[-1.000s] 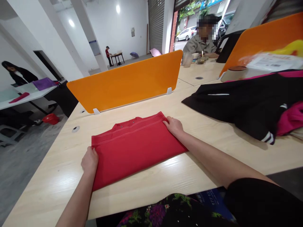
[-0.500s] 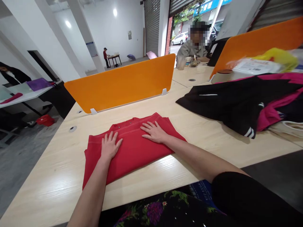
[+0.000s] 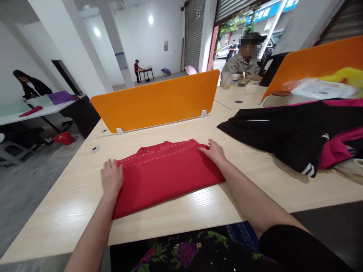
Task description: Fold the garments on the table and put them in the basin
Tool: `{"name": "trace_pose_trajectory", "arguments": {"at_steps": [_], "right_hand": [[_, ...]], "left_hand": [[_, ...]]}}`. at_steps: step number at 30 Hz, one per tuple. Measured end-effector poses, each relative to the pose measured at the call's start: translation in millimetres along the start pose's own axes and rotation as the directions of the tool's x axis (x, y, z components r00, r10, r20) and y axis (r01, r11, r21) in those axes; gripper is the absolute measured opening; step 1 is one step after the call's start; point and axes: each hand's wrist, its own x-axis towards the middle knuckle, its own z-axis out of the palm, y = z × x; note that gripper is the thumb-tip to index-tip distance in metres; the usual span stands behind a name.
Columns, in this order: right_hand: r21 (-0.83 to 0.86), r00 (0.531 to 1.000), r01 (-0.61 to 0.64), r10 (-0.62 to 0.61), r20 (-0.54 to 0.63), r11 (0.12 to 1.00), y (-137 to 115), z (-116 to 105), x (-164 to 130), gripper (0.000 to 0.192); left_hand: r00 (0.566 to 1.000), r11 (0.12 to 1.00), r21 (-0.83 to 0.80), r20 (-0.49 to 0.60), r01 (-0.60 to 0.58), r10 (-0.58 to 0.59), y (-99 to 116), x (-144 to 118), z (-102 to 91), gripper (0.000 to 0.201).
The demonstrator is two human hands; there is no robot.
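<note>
Person, head view. Left hand (image 3: pixel 111 179) and right hand (image 3: pixel 214 150): bare, forearms uncovered. Right upper arm at 5 o'clock: short black sleeve (image 3: pixel 295 245). Lap at 6 o'clock: black garment (image 3: pixel 184 253), floral print in purple, green, pink.

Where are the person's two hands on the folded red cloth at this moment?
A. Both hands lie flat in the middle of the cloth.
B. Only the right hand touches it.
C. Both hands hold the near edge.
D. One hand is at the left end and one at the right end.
D: the left hand rests at the left end of the red cloth, and the right hand at its far right corner.
</note>
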Motion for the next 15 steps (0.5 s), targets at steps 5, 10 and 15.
{"name": "trace_pose_trajectory", "arguments": {"at_steps": [5,10,15], "right_hand": [[0.469,0.867,-0.379,0.128,0.482,0.797,7.9,-29.1,-23.5,0.050],[0.604,0.755,-0.466,-0.066,0.653,0.647,-7.5,-48.4,-50.0,0.038],[0.750,0.829,-0.285,-0.240,0.506,0.597,-92.7,-69.4,-61.9,0.038]], "left_hand": [[0.904,0.904,-0.176,0.114,-0.390,0.412,86.5,-45.2,-1.7,0.045],[0.849,0.886,-0.253,0.274,-0.389,0.451,115.4,-63.2,17.0,0.048],[0.841,0.874,-0.262,0.265,-0.409,0.472,113.1,-63.4,15.1,0.048]]}}
